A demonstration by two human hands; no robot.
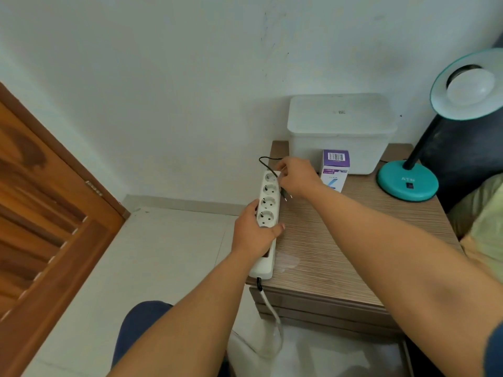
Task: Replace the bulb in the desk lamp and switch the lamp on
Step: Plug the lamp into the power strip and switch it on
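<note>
A teal desk lamp [408,183] stands at the right of the wooden bedside table [340,246], its shade [468,85] turned up with a white bulb [472,87] in it. My left hand [253,232] grips a white power strip [268,210] lying along the table's left edge. My right hand [296,175] holds the lamp's black plug [285,195] just above the strip's sockets, its pins outside any socket. The black cord [265,160] loops behind that hand. A purple and white bulb box [334,170] stands upright beside my right hand.
A white lidded plastic bin [340,131] sits at the back of the table against the wall. A wooden door [49,208] is at the left. The strip's white cable [272,311] hangs down over the table's front. Tiled floor lies below.
</note>
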